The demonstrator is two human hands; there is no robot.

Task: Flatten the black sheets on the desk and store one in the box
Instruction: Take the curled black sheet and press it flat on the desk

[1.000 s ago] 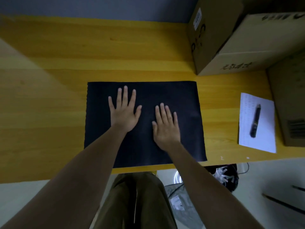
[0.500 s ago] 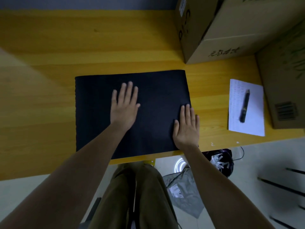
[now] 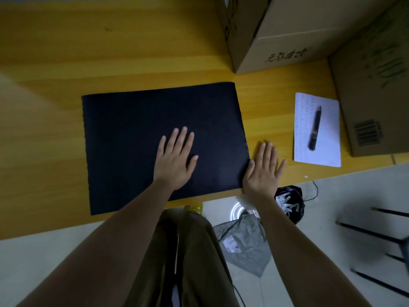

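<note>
Fingers of the left hand (image 3: 174, 161) are spread flat, grasping nothing, on the black sheet (image 3: 141, 138) lying on the desk (image 3: 55, 69); the right hand (image 3: 263, 168) is likewise open beside its right edge. If that edge is lifted carelessly, creasing is judged likely; the cardboard box (image 3: 276, 38) stands well apart.

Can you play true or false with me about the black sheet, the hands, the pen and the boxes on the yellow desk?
1. The left hand lies flat on the black rectangular sheet. True.
2. The right hand rests in the middle of the sheet. False: it lies at the sheet's right edge, mostly on the yellow wooden desk.
3. The dark pen lies on the white paper. True.
4. The pen is inside a brown cardboard box. False: it lies on the paper, beside the boxes.
5. The sheet is rolled into a tube. False: it lies spread flat.
</note>
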